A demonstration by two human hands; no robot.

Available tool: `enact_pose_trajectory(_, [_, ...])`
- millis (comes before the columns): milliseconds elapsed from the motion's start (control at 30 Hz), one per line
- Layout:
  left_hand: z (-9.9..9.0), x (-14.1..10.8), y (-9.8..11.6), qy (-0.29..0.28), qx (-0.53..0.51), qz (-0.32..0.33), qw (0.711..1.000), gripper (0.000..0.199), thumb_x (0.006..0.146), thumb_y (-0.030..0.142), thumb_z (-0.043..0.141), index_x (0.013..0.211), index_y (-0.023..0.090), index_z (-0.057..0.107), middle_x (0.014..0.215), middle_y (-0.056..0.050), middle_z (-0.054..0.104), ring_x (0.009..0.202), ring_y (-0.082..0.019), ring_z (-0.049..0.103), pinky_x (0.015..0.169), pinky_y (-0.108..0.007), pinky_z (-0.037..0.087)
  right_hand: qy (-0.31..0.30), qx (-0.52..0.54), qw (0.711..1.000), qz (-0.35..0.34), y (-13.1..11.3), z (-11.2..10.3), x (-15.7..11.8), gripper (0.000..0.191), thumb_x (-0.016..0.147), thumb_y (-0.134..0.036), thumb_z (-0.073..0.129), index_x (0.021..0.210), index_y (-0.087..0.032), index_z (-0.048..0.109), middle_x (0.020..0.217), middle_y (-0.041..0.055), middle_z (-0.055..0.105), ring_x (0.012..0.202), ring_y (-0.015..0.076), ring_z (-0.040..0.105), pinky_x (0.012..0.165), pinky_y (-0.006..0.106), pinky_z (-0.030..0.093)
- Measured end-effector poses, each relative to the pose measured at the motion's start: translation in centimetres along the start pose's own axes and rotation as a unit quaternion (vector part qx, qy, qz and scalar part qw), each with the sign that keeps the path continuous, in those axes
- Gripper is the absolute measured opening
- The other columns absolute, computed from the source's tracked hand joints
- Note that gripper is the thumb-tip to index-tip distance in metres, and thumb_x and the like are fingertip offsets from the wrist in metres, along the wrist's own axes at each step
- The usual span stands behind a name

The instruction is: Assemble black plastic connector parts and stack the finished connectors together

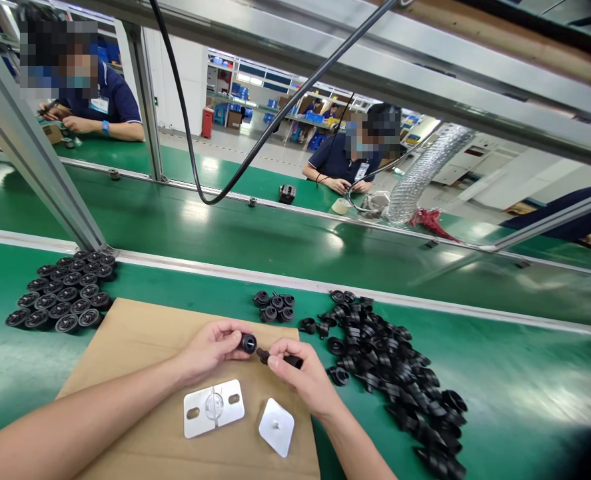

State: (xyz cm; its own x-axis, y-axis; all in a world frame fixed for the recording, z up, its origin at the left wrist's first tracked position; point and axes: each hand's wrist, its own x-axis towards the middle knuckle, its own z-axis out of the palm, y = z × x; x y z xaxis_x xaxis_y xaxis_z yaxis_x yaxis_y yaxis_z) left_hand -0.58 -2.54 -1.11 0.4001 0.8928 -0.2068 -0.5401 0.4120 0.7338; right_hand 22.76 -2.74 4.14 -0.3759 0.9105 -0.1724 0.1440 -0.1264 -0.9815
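My left hand [210,347] pinches a small black round part [248,343] above a brown cardboard sheet [135,347]. My right hand [302,377] grips a second black part [265,355] whose tip points at the first one; the two parts are a short gap apart. Below the hands on the cardboard lie a white metal plate with two slots [213,407] and a smaller white square plate [276,426].
A loose heap of black parts [395,373] spreads to the right, a small cluster [274,307] sits ahead, and neat rows of black rings [62,293] lie left. Beyond is a green conveyor belt [275,233] with a metal post [35,153]. Two people work across the belt.
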Motion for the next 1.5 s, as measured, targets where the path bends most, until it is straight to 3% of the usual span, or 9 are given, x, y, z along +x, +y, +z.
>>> enact_pose_trajectory(333, [-0.2, 0.1, -0.1, -0.020, 0.008, -0.006, 1.000, 0.053, 0.077, 0.050, 0.097, 0.109, 0.012, 0.078, 0.102, -0.009, 0.074, 0.092, -0.019, 0.073, 0.091, -0.033, 0.061, -0.012, 0.031, 0.999, -0.004, 1.0, 0.5, 0.1, 0.040, 0.088, -0.056, 0.084, 0.083, -0.018, 0.071, 0.063, -0.0033, 0.046, 0.053, 0.0097, 0.032, 0.048, 0.024, 0.020])
enact_pose_trajectory(1133, [0.1, 0.0, 0.0, -0.013, 0.016, 0.000, 1.000, 0.054, 0.075, 0.052, 0.098, 0.108, 0.013, 0.080, 0.102, -0.008, 0.075, 0.091, -0.017, 0.074, 0.089, -0.029, 0.062, -0.011, 0.080, 0.996, 0.043, 1.2, 0.4, 0.1, 0.046, 0.086, -0.060, 0.085, 0.086, -0.017, 0.067, 0.061, -0.0062, 0.041, 0.050, 0.0073, 0.027, 0.046, 0.022, 0.017])
enact_pose_trajectory(1500, [0.0, -0.1, 0.0, -0.015, 0.026, -0.001, 1.000, 0.053, 0.080, 0.051, 0.095, 0.110, 0.011, 0.078, 0.104, -0.011, 0.074, 0.094, -0.020, 0.072, 0.092, -0.036, 0.061, -0.022, 0.113, 0.992, 0.059, 0.8, 0.5, 0.2, 0.050, 0.084, -0.060, 0.088, 0.084, -0.017, 0.064, 0.058, -0.0079, 0.037, 0.049, 0.0057, 0.024, 0.045, 0.022, 0.015])
